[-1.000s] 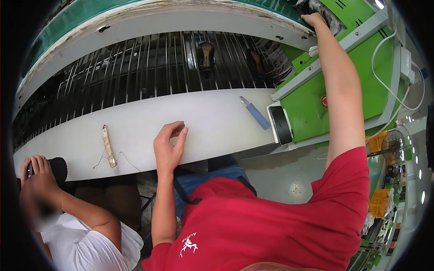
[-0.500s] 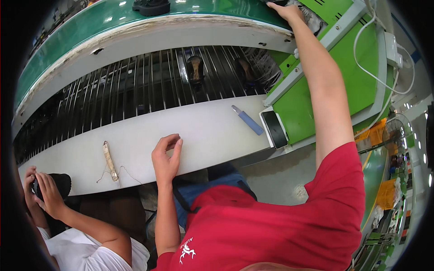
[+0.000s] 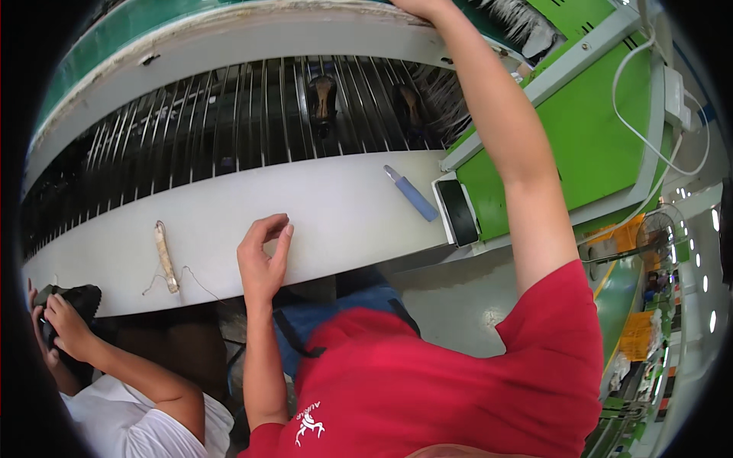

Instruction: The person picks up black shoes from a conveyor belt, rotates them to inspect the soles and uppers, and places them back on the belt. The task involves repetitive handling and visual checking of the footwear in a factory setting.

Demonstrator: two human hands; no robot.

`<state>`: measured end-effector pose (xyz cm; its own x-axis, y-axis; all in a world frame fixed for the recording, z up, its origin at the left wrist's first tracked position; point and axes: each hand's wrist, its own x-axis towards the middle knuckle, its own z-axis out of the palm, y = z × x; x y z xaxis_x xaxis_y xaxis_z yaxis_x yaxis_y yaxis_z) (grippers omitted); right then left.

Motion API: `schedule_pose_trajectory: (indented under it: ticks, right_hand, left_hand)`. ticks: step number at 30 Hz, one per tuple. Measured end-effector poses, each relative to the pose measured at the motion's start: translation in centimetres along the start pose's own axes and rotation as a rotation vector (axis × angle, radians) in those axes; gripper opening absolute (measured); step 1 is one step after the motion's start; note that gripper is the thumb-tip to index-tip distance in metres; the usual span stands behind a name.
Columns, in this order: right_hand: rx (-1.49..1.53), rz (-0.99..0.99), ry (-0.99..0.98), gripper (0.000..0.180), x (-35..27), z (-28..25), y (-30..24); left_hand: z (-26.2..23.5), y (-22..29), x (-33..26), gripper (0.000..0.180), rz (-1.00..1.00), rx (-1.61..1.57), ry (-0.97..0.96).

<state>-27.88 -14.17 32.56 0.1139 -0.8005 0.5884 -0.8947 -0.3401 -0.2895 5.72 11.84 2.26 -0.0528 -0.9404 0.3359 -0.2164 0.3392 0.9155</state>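
My left hand (image 3: pixel 263 256) hovers at the near edge of the white work surface (image 3: pixel 328 183), its fingers loosely curved, the thumb apart, with nothing in it. Reaching far forward, my right hand (image 3: pixel 424 6) is cut off by the upper edge at the green conveyor's worn rim (image 3: pixel 305 11); its fingertips and anything in them are out of sight. A blue-handled tool with a short metal tip (image 3: pixel 412 195) lies right of my left hand. To the left rests a tape-wrapped stick (image 3: pixel 166 259) with thin wire or thread trailing from it.
Behind the work surface runs a rack of metal rods (image 3: pixel 263 114), with dark shoes (image 3: pixel 324 99) on it. A green machine panel (image 3: pixel 580 145) with white cables stands at right, beside a dark rectangular device (image 3: pixel 458 212). At left a co-worker's hands (image 3: pixel 69 328) hold a black shoe (image 3: pixel 82 299).
My right hand has moved left along the conveyor, partly out of view. The scene has shifted slightly left and up, while my left hand keeps its pose.
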Motion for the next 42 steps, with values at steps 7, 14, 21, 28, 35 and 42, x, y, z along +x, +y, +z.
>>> schedule_pose_trajectory:
  ticks: [7,14,21,28,35,42]
  right_hand:
    - [-0.055,-0.085,0.026,0.052,-0.3,0.2,-0.2]
    - [-0.194,-0.107,0.226,0.042,-0.8,0.3,-0.5]
    - [-0.354,-0.056,0.357,0.039,-3.8,-1.0,-1.2]
    - [-0.112,0.074,0.432,0.037,-3.8,0.0,0.6]
    - [-0.133,0.19,0.434,0.04,-3.5,0.2,-1.1]
    - [-0.351,0.154,0.019,0.078,-0.2,-2.2,11.1]
  left_hand:
    - [-0.2,0.3,0.1,0.02,-0.029,0.022,-0.013]
    - [0.0,-0.1,0.1,0.02,-0.04,0.003,-0.005]
    - [0.3,-0.9,0.2,0.022,-0.02,-0.068,-0.001]
    - [0.3,-0.5,0.2,0.024,-0.034,-0.024,-0.023]
    - [-0.1,-1.6,0.1,0.023,0.024,-0.015,-0.013]
    - [1.4,-1.1,0.3,0.024,0.028,-0.081,-0.056]
